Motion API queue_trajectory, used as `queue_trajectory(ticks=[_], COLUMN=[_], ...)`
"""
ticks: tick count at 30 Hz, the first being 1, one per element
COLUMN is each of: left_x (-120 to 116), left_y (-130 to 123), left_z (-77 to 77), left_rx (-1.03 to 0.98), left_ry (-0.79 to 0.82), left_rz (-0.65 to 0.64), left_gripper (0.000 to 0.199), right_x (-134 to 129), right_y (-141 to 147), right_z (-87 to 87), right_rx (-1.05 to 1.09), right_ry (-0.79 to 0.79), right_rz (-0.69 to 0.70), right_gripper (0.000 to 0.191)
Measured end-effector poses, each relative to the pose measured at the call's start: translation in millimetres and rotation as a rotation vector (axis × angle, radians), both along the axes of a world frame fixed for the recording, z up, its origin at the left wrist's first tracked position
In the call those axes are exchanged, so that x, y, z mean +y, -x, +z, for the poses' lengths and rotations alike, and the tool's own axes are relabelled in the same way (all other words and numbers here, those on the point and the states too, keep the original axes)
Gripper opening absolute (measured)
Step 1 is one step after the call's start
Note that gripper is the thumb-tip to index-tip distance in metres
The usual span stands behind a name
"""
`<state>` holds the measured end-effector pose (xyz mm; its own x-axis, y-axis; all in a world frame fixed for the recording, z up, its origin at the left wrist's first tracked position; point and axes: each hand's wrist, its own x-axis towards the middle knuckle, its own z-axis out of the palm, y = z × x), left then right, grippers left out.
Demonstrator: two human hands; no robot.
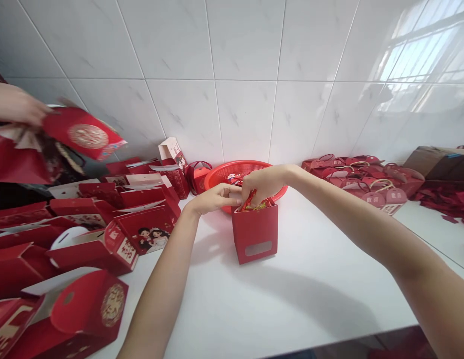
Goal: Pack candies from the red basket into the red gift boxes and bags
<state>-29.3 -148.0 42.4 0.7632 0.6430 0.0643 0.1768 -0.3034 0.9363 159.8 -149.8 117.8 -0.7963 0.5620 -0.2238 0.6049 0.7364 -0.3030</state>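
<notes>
A red gift box [256,232] with a small clear window stands upright on the white table before me, its top uncovered. My left hand [217,198] is closed at the box's upper left edge, thumb and fingers pinching near the rim. From above, my right hand [267,182] reaches into the mouth of the box, its fingers bent around shiny red-and-gold wrapped sweets [254,203]. The fingertips are partly hidden by the rim and wrappers. Right behind the box sits a red plastic basket [235,167] with some wrapped sweets in it, mostly covered by my hands.
Several open red boxes [90,244] crowd the left side. Closed red boxes with handles [361,177] stand at the back right, beside a pile of dark red pieces [445,202]. Another person's hand [18,104] holds a red box [84,129] at far left. A tiled wall [247,50] rises behind.
</notes>
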Motion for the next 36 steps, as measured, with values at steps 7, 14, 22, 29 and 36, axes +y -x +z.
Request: queue_trajectory(ticks=[7,14,22,29,36], left_x=[0.4,-2.4,-6.8,-4.8,-5.6], left_y=[0.2,1.9,0.5,3.4,2.6], left_z=[-0.3,3.1,5.9,4.1,3.3], left_rx=[-0.007,0.007,0.032,0.055,0.048], left_ry=[0.002,0.008,0.026,0.004,-0.015], left_rz=[0.025,0.003,0.01,0.014,0.028], left_gripper=[0.015,0.014,0.034,0.042,0.042], right_x=[3.1,-5.1,-3.5,-5.7,-6.4], right_y=[2.6,-1.0,11.5,26.4,33.2], right_z=[-8.7,-19.4,-27.1,-36.1,-43.5], right_rx=[-0.09,0.015,-0.174,-0.236,-0.346], right_ry=[-0.006,0.078,0.482,0.524,0.403], right_rz=[0.015,0.012,0.078,0.031,-0.134], right_gripper=[0.013,0.028,0.007,0.025,0.019])
